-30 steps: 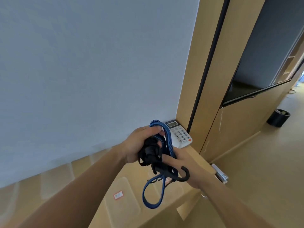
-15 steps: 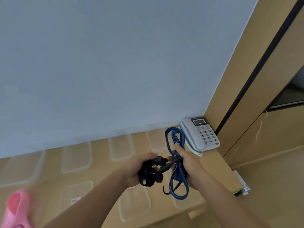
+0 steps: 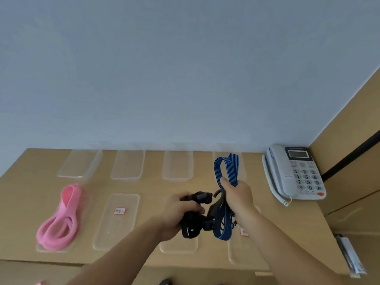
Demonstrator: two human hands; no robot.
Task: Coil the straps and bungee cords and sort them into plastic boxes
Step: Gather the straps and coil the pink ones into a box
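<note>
My right hand (image 3: pixel 237 197) grips a folded blue striped bungee cord (image 3: pixel 225 171); its loops stick up above my fist and hang below it, with a black hook beside my thumb. My left hand (image 3: pixel 176 212) is closed on a bundled black strap (image 3: pixel 195 223) with buckles, right next to the blue cord. Both hands hover over the wooden table (image 3: pixel 150 188). A coiled pink cord (image 3: pixel 59 219) lies in the front left clear plastic box (image 3: pixel 41 248). An empty labelled clear box (image 3: pixel 117 223) sits beside it.
A back row of clear boxes (image 3: pixel 127 165) lines the grey wall. More clear boxes lie under my hands, partly hidden. A white desk phone (image 3: pixel 296 173) stands at the table's right end, next to a wooden panel (image 3: pixel 349 140).
My view has swung left and down, bringing the whole table, the boxes and the pink cord into sight. The two bundles have drawn slightly apart, the blue cord held more upright.
</note>
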